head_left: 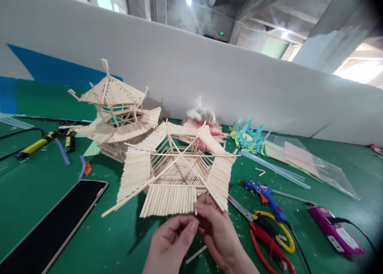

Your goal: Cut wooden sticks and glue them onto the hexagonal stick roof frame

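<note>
A wooden-stick model roof (167, 200) with several slatted panels stands in front of me, its middle an open frame of crossed sticks. At its near edge, my right hand (220, 230) is closed, thumb and finger pinching a short wooden stick (195, 202) beside the front panel's right end. Just left of it, my left hand (175, 240) is closed with thumb and forefinger pressed together; whatever lies between those fingertips is hidden. A loose stick (196, 254) lies on the table below the hands.
A finished-looking stick pavilion (112, 92) stands back left. At left lie a phone (56, 226) and a yellow-black tool (37, 144). To the right are scissors (241, 208), red-handled pliers (263, 238), a blue glue gun (269, 198), a purple corded device (335, 230) and glue sticks (275, 169).
</note>
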The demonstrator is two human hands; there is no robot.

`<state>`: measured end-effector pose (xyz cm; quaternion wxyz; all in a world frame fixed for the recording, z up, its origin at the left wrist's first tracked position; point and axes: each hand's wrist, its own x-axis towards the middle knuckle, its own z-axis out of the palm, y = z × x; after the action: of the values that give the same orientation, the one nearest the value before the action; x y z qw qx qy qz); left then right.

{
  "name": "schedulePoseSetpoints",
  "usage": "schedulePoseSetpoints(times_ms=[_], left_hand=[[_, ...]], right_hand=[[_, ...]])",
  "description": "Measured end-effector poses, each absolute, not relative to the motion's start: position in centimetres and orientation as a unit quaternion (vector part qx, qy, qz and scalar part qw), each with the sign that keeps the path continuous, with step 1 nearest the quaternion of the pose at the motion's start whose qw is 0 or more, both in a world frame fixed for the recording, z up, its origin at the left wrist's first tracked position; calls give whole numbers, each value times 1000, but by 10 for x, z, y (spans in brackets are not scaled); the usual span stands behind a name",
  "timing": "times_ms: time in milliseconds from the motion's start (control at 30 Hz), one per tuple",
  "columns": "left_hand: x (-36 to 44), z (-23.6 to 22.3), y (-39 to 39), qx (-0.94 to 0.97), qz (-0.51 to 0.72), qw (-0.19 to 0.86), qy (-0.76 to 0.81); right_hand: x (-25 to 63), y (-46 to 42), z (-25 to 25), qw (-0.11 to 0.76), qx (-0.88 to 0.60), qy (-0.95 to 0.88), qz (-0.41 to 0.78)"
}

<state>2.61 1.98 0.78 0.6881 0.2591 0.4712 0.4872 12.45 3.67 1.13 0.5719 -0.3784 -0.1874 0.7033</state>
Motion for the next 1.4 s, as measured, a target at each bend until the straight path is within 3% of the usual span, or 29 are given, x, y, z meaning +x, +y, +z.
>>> schedulePoseSetpoints(times_ms=[1400], left_hand=[[31, 17, 22, 206, 520, 681, 472]], right_hand=[[122, 37, 6, 573, -377, -208, 698]])
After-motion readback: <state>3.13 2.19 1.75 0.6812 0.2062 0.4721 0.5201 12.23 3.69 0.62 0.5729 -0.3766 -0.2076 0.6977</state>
